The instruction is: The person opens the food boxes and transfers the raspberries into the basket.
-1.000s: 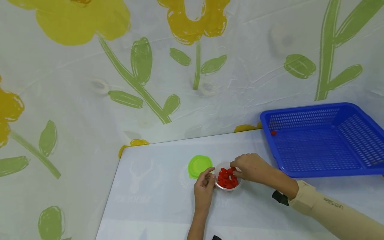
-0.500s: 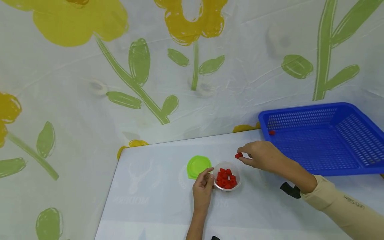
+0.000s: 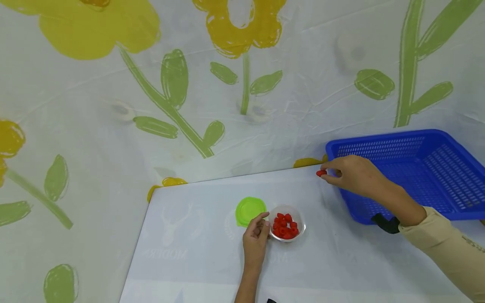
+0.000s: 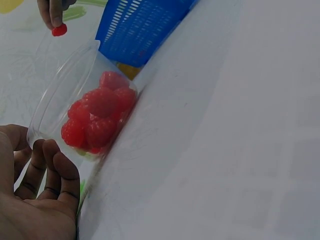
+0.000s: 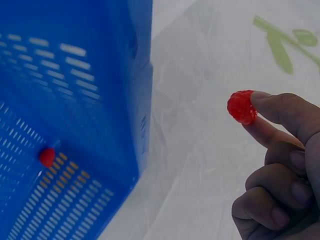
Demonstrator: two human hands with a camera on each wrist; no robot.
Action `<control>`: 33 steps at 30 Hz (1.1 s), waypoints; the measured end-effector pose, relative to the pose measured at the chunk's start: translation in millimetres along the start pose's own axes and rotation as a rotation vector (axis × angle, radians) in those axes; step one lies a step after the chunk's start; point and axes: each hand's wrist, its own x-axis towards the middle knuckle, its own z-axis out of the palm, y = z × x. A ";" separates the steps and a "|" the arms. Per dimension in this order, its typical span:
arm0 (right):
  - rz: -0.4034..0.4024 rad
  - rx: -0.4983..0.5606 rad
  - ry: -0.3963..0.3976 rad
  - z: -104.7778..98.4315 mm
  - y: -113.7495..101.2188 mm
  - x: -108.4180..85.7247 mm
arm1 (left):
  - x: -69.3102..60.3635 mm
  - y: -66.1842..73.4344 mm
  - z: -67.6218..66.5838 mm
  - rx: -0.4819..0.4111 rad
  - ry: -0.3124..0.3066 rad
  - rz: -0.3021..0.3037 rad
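Note:
Between thumb and index finger my right hand (image 3: 356, 174) pinches a red raspberry (image 5: 242, 107), held up beside the left wall of the blue basket (image 5: 125, 100). Its other fingers are curled in. At the middle of the table, my left hand (image 3: 255, 242) holds the rim of a clear plastic bowl (image 4: 60, 92) at its left side. Several raspberries (image 4: 100, 105) lie in that bowl. Another raspberry (image 5: 47, 157) lies inside the basket, near a corner; my right hand hides it in the head view.
A bright green lid (image 3: 250, 211) lies on the white table (image 3: 197, 261), left of the bowl and close to my left fingertips. Behind the table hangs a flower-printed cloth (image 3: 273, 139). The basket stands at the table's back right.
My right hand has lifted a raspberry out of the bowl and carried it back and right to the basket's edge. My left hand has stayed at the bowl.

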 end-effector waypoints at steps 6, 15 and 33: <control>0.059 0.014 -0.023 -7.4 14.6 1.2 | -0.7 1.3 -0.2 -0.008 -0.001 0.001; 0.094 -0.013 -0.036 -14.2 42.8 0.5 | -1.5 2.9 0.3 -0.012 -0.006 -0.007; 0.196 -0.041 -0.167 -5.1 99.3 9.2 | -0.6 2.5 0.8 -0.003 -0.010 -0.009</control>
